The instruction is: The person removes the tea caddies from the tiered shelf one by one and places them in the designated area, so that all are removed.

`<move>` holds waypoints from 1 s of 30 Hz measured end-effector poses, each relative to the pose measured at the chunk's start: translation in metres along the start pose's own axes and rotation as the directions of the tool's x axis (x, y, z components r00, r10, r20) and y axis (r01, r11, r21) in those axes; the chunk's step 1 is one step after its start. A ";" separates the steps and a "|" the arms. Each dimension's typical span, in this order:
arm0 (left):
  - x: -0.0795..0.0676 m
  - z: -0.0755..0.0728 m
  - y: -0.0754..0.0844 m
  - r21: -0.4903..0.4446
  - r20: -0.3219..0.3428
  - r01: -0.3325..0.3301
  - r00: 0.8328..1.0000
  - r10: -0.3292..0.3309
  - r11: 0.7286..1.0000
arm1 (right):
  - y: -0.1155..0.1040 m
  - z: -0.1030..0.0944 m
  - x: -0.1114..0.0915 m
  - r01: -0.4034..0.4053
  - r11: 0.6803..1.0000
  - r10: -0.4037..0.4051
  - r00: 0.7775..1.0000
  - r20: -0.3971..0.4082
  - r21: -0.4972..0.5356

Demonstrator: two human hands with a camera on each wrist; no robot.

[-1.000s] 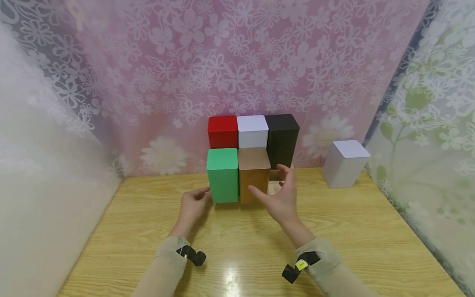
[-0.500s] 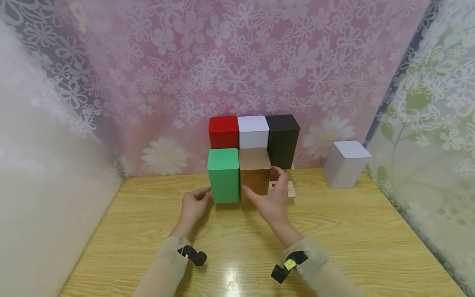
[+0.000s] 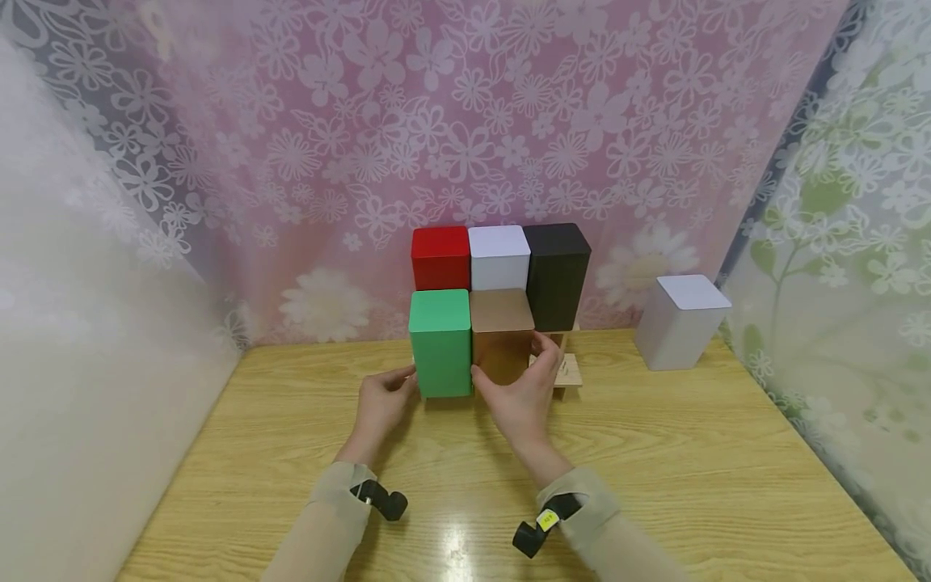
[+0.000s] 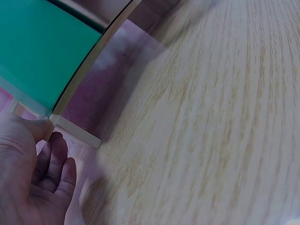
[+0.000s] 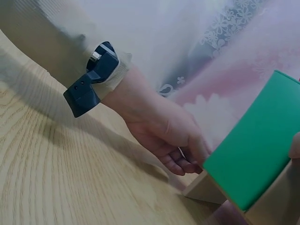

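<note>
A low two-step wooden stand (image 3: 572, 372) bears several boxes. At its front left, my left hand (image 3: 384, 402) pinches the wooden corner between thumb and fingers, just under the green box (image 3: 440, 346); the left wrist view shows the thumb on the stand (image 4: 78, 132). My right hand (image 3: 520, 398) grips the brown box (image 3: 502, 310) beside the green one, thumb across its front and fingers at its right side. Only a fingertip of the right hand (image 5: 295, 147) shows in the right wrist view.
Behind, on the higher step, stand a red box (image 3: 440, 260), a white box (image 3: 499, 257) and a black box (image 3: 557, 279). Another white box (image 3: 680, 327) stands apart at the right on the wooden table (image 3: 291, 420). A floral curtain (image 3: 465, 121) hangs behind.
My right hand has moved left and closed round the brown box. More of the stand's lower step shows at the right. The left hand has stayed at the stand's corner.
</note>
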State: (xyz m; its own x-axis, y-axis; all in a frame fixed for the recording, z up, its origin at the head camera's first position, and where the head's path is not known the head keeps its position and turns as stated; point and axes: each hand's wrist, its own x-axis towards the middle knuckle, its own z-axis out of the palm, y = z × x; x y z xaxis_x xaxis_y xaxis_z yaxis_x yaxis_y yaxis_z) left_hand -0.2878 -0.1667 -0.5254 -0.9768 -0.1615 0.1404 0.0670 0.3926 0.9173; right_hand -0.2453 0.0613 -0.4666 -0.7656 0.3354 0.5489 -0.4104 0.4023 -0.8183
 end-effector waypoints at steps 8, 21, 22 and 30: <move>-0.001 0.001 0.000 -0.015 -0.003 -0.003 1.000 0.003 1.000 | 0.002 0.007 -0.004 -0.027 0.999 0.026 1.000 -0.014 -0.037; -0.001 0.001 0.001 -0.025 0.000 -0.002 1.000 0.002 1.000 | 0.001 0.009 -0.007 -0.086 0.995 0.084 0.996 -0.040 -0.041; -0.001 0.001 0.001 -0.024 0.001 -0.001 1.000 0.001 1.000 | 0.001 0.008 -0.007 -0.087 0.995 0.086 0.995 -0.043 -0.043; -0.001 0.001 -0.001 -0.025 -0.002 0.000 1.000 0.000 1.000 | 0.003 0.009 -0.005 -0.088 0.995 0.085 0.995 -0.048 -0.050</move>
State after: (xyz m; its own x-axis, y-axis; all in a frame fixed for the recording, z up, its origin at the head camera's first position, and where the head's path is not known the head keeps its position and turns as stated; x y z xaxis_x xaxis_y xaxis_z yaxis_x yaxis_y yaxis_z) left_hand -0.2873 -0.1664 -0.5269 -0.9765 -0.1630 0.1407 0.0718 0.3697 0.9264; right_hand -0.2471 0.0532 -0.4731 -0.7734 0.4088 0.4844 -0.3164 0.4133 -0.8539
